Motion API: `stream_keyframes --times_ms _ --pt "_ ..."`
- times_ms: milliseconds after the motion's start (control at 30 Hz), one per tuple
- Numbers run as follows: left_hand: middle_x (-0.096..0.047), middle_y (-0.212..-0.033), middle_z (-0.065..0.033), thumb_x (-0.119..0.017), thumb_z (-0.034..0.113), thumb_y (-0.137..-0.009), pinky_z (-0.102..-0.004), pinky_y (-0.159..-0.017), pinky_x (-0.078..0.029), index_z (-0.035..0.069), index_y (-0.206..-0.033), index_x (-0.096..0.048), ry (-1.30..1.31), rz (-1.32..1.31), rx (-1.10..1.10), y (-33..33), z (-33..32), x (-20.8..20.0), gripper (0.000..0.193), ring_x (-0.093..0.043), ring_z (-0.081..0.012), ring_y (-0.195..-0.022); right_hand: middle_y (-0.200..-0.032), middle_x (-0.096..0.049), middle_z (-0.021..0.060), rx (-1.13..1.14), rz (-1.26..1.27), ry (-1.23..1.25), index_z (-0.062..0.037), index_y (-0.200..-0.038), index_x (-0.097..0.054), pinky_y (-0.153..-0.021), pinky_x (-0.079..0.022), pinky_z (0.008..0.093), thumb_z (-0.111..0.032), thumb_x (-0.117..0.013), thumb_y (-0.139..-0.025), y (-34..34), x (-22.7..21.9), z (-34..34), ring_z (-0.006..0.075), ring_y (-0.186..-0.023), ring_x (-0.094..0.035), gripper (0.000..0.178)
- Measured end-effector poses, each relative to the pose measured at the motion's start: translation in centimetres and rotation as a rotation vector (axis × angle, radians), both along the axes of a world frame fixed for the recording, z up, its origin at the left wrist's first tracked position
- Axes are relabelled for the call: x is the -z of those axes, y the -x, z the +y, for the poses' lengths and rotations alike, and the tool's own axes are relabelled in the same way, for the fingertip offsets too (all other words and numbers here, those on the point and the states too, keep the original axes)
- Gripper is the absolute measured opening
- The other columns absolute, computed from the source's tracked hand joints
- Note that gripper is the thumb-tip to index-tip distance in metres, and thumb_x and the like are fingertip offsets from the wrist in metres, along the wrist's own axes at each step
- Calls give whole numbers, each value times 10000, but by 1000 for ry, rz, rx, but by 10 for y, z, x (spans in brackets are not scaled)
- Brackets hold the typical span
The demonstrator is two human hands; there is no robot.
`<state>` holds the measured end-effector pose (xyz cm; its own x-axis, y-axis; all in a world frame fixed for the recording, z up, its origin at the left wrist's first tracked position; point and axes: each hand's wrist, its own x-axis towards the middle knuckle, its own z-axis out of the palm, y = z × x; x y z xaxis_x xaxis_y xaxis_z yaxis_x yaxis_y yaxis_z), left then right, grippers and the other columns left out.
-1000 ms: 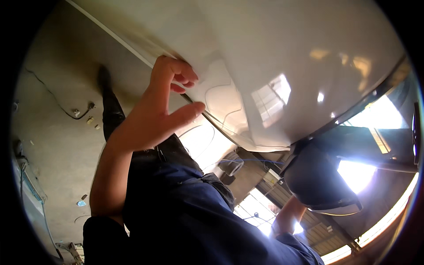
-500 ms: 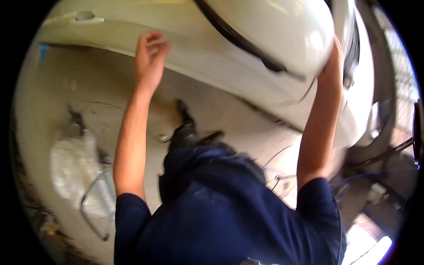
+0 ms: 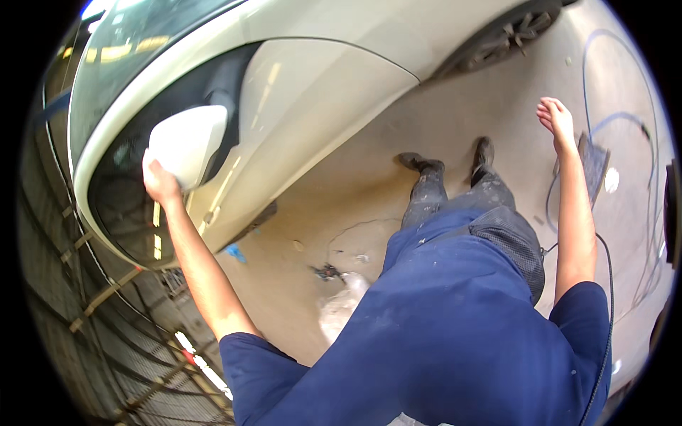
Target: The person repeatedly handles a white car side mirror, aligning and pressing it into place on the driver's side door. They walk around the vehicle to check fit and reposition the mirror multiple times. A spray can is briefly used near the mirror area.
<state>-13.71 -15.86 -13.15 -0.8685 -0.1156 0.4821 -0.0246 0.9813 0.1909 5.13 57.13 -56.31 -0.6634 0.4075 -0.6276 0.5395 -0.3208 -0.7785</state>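
Side mirror (image 3: pixel 188 142), white-capped, mounted on a pale car (image 3: pixel 312 92), in front of a dark side window (image 3: pixel 124 188). Left hand (image 3: pixel 162 183) at the mirror's outer end, touching it; impossible to tell whether gripping or merely resting. Right hand (image 3: pixel 558 122) well apart, out over the floor (image 3: pixel 341 202), half open, fingers loosely bent. Looped nearby, a blue hose (image 3: pixel 616 115); between both hands, two dark shoes (image 3: pixel 483 150).

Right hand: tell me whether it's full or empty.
Looks empty: the right hand has its fingers loosely bent, and nothing shows in it.
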Motion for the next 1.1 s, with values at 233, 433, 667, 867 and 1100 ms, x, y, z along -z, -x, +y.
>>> stream_keyframes --times_ms 233,433,667,867,1100 --pt "-677 -1192 -210 -392 453 -1011 -412 -939 -472 -36 -1266 -613 31 21 -178 15 18 18 594 -652 -338 -1060 -661 -615 4 219 -422 81 -134 -867 -633 -380 -372 251 -212 -531 -925 -287 191 46 97 -470 -532 142" --pt "-666 -1172 -232 -405 416 -1008 -424 -936 -482 -93 -1240 -590 -17 88 -88 7 -4 10 589 -644 -363 -1026 -680 -571 -5 -43 -785 241 -135 -867 -589 -450 -418 253 -183 -514 -940 -349 196 -32 89 -528 -533 115" --pt "-684 -998 -145 -358 399 -989 -419 -759 -546 -23 -1030 -626 -126 9 -101 23 4 47 502 -670 -276 -846 -757 -617 -1 -190 -531 175 -77 -955 -625 -512 -454 250 -126 -478 -970 -277 233 -69 82 -591 -551 156" --pt "-652 -1170 -151 -392 419 -968 -442 -857 -564 -1 -1208 -588 -139 -29 -85 25 -2 39 521 -671 -316 -992 -785 -616 -10 -247 -563 286 -88 -992 -612 -546 -455 229 -123 -477 -978 -202 247 -102 70 -624 -551 140" --pt "-594 -1292 -169 -355 399 -1006 -451 -940 -524 -10 -1323 -517 -308 10 -76 15 -15 27 542 -623 -324 -1115 -724 -601 -12 -367 -559 293 -98 -964 -626 -498 -433 228 -191 -502 -999 -225 294 -128 77 -574 -543 159"
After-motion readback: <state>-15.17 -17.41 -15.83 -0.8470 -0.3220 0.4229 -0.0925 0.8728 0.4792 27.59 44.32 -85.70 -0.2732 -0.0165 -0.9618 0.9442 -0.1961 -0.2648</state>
